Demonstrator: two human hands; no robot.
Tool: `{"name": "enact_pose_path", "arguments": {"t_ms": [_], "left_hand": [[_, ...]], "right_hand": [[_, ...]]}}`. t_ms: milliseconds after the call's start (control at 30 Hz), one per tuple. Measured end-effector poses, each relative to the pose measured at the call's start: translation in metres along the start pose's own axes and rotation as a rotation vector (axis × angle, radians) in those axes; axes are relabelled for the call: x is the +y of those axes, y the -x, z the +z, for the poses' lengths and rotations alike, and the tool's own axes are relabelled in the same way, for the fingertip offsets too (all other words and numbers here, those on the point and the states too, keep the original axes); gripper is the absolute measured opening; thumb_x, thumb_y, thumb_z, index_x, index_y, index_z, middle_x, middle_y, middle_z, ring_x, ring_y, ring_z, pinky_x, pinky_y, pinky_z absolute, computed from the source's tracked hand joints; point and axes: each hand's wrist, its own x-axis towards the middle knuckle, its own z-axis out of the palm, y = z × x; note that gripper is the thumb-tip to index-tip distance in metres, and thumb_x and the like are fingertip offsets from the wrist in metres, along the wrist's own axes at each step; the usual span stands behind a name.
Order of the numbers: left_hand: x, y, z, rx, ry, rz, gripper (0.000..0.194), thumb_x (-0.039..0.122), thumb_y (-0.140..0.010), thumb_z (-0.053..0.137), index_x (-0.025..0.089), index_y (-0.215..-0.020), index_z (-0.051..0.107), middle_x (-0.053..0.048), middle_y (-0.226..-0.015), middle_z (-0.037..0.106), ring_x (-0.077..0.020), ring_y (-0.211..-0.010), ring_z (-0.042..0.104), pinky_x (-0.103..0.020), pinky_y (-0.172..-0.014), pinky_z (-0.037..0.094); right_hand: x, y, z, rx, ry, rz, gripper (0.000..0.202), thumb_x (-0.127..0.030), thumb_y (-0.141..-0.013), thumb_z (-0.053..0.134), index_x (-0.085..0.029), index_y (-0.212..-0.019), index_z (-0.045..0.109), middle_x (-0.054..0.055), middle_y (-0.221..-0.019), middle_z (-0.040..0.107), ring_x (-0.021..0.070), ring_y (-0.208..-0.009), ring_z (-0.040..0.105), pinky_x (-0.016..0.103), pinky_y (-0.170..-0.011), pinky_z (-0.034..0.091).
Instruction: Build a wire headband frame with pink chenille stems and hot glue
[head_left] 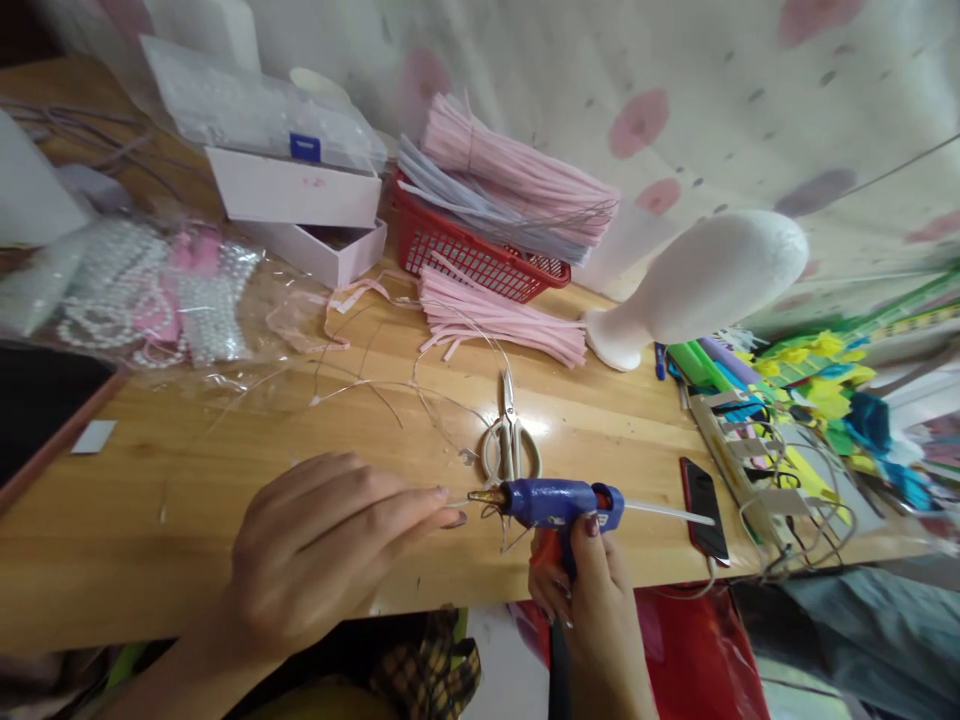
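My right hand (592, 590) is wrapped round the handle of a blue hot glue gun (555, 502), fingers at its orange trigger. A white glue stick (667, 512) sticks out of the gun's back end, to the right. My left hand (337, 540) pinches a thin pale wire (456, 504) between thumb and fingers. The wire's end lies right by the gun's brass nozzle (486, 496); whether they touch I cannot tell. Just beyond the gun, a pair of scissors (510, 440) lies on the wooden table (615, 420), with loose thin wires around it.
Pink pipe cleaners (502, 315) lie before a red basket (480, 255) filled with more bundles. A white foam head (705, 280) stands at the back right. Bagged pearl strings (165, 290) and white boxes (300, 190) sit left. Rightward are a phone (703, 505) and a power strip (739, 470) with cables.
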Motion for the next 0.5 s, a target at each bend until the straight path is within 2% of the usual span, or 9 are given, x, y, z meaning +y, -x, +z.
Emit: {"name": "enact_pose_path", "arguments": {"t_ms": [200, 300, 400, 500], "left_hand": [[0.005, -0.004, -0.002, -0.016, -0.016, -0.076, 0.008, 0.019, -0.093, 0.065, 0.019, -0.09, 0.072, 0.002, -0.071, 0.073, -0.0098, -0.061, 0.064, -0.028, -0.061, 0.049], [0.006, -0.01, -0.005, -0.011, -0.045, -0.035, 0.02, 0.024, -0.097, 0.058, 0.019, -0.083, 0.072, 0.003, -0.066, 0.071, -0.0081, -0.057, 0.063, -0.025, -0.058, 0.049], [0.007, -0.011, -0.005, -0.024, -0.062, -0.01, 0.026, 0.027, -0.099, 0.055, 0.018, -0.082, 0.073, 0.003, -0.064, 0.07, -0.0075, -0.054, 0.061, -0.024, -0.055, 0.047], [0.006, -0.005, -0.002, -0.018, -0.038, 0.006, 0.013, 0.022, -0.095, 0.062, 0.019, -0.09, 0.073, 0.003, -0.071, 0.074, -0.009, -0.057, 0.061, -0.027, -0.055, 0.046]], "right_hand": [[0.012, -0.003, 0.0, 0.053, -0.036, 0.05, 0.058, -0.075, -0.073, 0.064, -0.019, -0.061, 0.051, -0.014, -0.039, 0.026, 0.0014, -0.027, 0.017, 0.015, -0.026, 0.025], [0.011, -0.002, -0.001, 0.03, -0.013, 0.045, 0.059, -0.076, -0.073, 0.063, -0.022, -0.06, 0.044, -0.013, -0.04, 0.026, 0.0025, -0.027, 0.019, 0.017, -0.026, 0.025], [0.006, 0.005, -0.005, 0.051, 0.075, -0.027, 0.056, -0.072, -0.074, 0.065, -0.021, -0.059, 0.047, -0.011, -0.042, 0.032, 0.0037, -0.029, 0.025, 0.018, -0.028, 0.026], [-0.001, 0.017, -0.009, 0.098, 0.26, -0.167, 0.053, -0.065, -0.08, 0.063, -0.019, -0.054, 0.052, -0.005, -0.041, 0.041, 0.0067, -0.032, 0.035, 0.02, -0.03, 0.027]]}}
